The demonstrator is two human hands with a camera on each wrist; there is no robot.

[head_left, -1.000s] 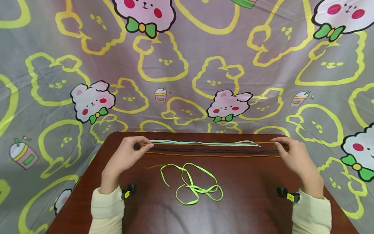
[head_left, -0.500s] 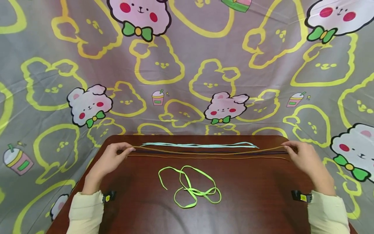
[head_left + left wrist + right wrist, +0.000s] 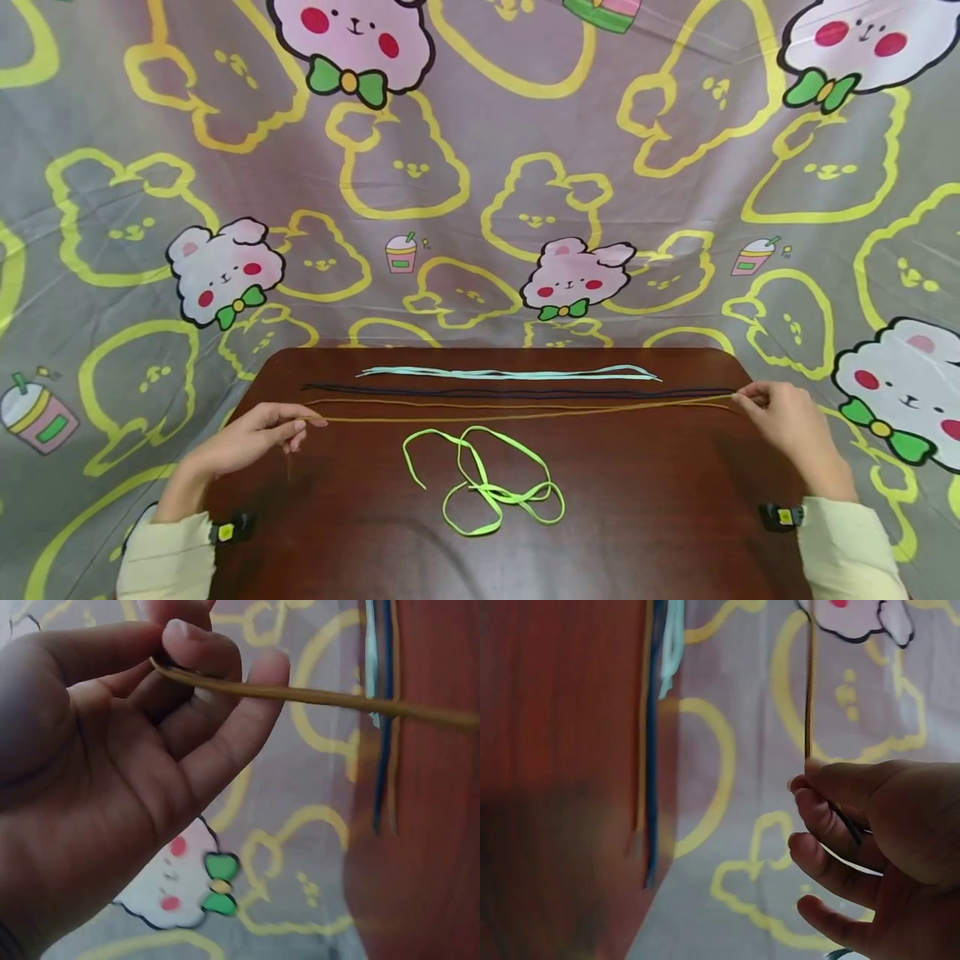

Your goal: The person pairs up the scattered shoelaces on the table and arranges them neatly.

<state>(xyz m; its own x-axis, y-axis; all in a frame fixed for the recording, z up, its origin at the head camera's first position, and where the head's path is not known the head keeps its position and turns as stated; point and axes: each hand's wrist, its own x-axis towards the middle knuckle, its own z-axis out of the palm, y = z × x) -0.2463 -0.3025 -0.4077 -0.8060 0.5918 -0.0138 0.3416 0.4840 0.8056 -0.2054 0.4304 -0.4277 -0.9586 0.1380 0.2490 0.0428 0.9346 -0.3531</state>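
Note:
A thin brown cord (image 3: 450,418) is stretched between my two hands above the table, running slightly higher toward the right. My left hand (image 3: 258,437) pinches it near one end between thumb and fingers, and a short tail hangs below. In the left wrist view the cord (image 3: 322,696) leaves that pinch to the right. My right hand (image 3: 791,429) pinches the opposite end between thumb and forefinger; in the right wrist view a dark tip (image 3: 847,823) sticks out below the fingers. Behind the held cord lie a second brown cord (image 3: 420,403) and a dark blue cord (image 3: 465,392), both nearly straight.
Pale mint laces (image 3: 510,374) lie lengthwise near the back edge of the dark red-brown table (image 3: 637,508). A neon yellow-green lace (image 3: 487,500) sits in loose loops at the middle. A patterned cloth (image 3: 480,125) hangs behind the table.
My hands have spread apart, the left farther left and then toward me. The held brown cord has shifted from over the mint laces to nearer me on its left side.

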